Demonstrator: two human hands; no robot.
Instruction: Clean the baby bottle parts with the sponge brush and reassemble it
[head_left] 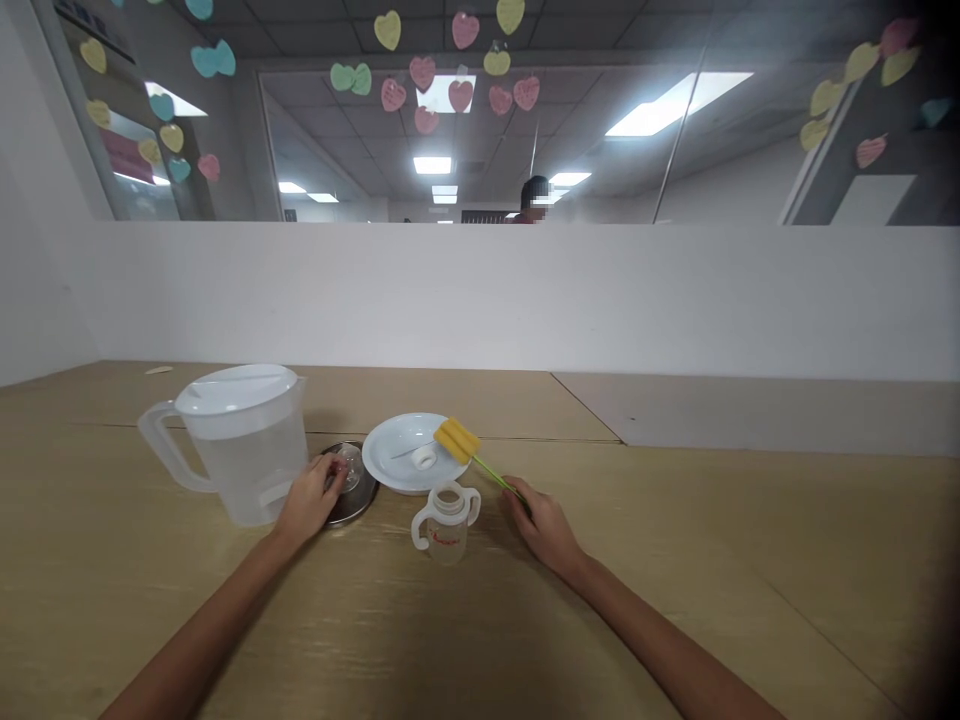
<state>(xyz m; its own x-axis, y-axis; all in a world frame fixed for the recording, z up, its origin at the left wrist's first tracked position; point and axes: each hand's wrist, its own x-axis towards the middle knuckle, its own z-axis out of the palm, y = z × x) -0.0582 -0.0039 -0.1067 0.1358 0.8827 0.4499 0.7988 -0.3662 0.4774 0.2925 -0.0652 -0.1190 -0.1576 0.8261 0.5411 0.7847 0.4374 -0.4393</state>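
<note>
My left hand [307, 502] rests with its fingers on the edge of a round metal lid [352, 484] with a clear centre, just right of a clear plastic water pitcher [240, 450] with a white cover. My right hand [544, 527] grips the thin green handle of a yellow sponge bottle brush [457, 440], whose head lies over the rim of a white plate [390, 450]. A small white ring [424, 457] sits on that plate. Between my hands stands a small two-handled baby bottle [446, 525] with no cap on it.
Everything stands on a light wooden table [112, 560] with visible panel seams. A white partition [480, 300] runs along its far side. Beyond it, a person [526, 217] stands behind glass with paper hearts stuck on it.
</note>
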